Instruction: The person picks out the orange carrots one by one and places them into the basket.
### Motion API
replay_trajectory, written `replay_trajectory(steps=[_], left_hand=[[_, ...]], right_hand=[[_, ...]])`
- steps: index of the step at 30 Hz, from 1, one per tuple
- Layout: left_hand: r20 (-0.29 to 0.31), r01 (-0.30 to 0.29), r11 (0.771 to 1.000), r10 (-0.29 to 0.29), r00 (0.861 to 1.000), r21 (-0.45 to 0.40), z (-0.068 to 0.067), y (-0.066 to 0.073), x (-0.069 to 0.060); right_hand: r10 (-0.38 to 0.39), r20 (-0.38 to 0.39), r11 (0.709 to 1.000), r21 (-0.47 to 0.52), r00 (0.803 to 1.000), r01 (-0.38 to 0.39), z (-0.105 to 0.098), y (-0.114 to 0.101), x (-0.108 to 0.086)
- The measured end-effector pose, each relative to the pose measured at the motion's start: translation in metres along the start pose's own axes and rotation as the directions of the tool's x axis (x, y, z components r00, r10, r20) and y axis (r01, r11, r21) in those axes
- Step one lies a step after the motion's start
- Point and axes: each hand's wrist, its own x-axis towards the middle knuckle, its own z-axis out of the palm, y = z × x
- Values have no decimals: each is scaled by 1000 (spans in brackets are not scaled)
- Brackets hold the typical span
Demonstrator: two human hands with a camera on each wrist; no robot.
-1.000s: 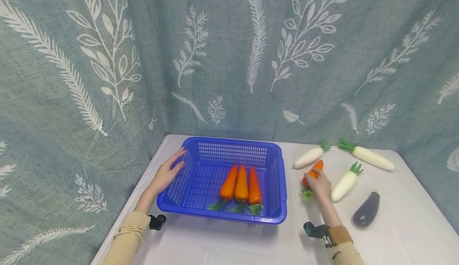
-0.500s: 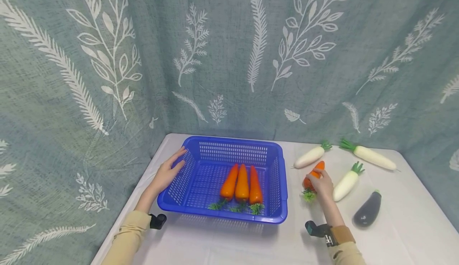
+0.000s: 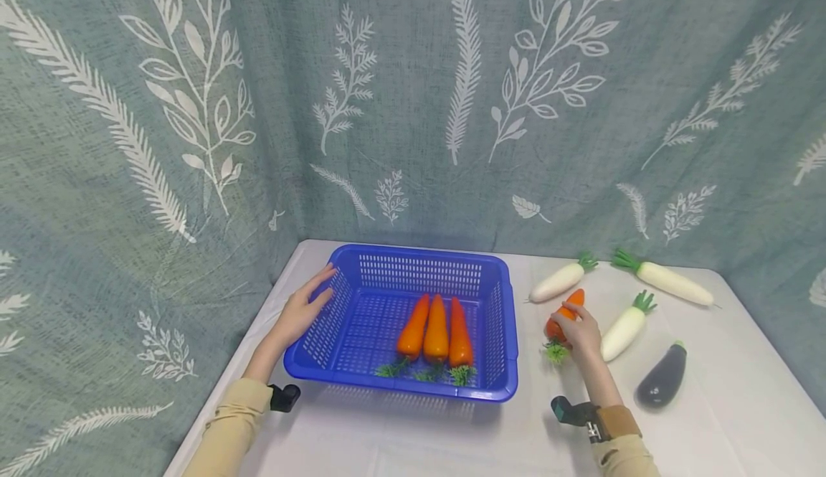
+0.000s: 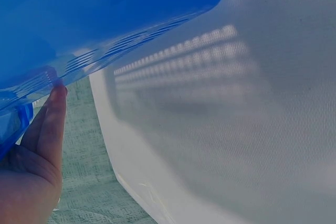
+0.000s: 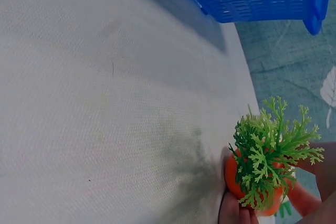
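My right hand grips an orange carrot on the table to the right of the basket. In the right wrist view the carrot's green leafy top faces the camera, and the fingers lie on both sides of its thick end. My left hand touches the left side of the blue plastic basket with fairly straight fingers. From the left wrist, fingers show against the basket's slotted outer wall. Three carrots lie side by side inside the basket, leaves toward the near edge.
Beyond the held carrot lies a white radish. Another long white radish is at the back right, and a third radish sits beside my right hand. A dark eggplant lies farther right. Patterned green curtain hangs behind the white table.
The head view has shifted very slightly. My right hand stays on the carrot with hardly any movement, and the left hand keeps its place at the basket.
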Motion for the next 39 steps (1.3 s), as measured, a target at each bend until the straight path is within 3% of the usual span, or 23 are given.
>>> replay_trajectory(steps=[14, 24, 39], left_hand=[[-6, -3, 1000, 3, 1000, 7, 1, 1, 0], [-3, -4, 1000, 4, 1000, 12, 0, -1, 0], [-4, -6, 1000, 6, 1000, 20, 1, 0, 0]], right_hand=[[-11, 16, 1000, -6, 1000, 11, -2, 0, 0], [43, 77, 997, 65, 996, -48, -5, 0, 5], [8, 73, 994, 112, 997, -16, -16, 1, 3]])
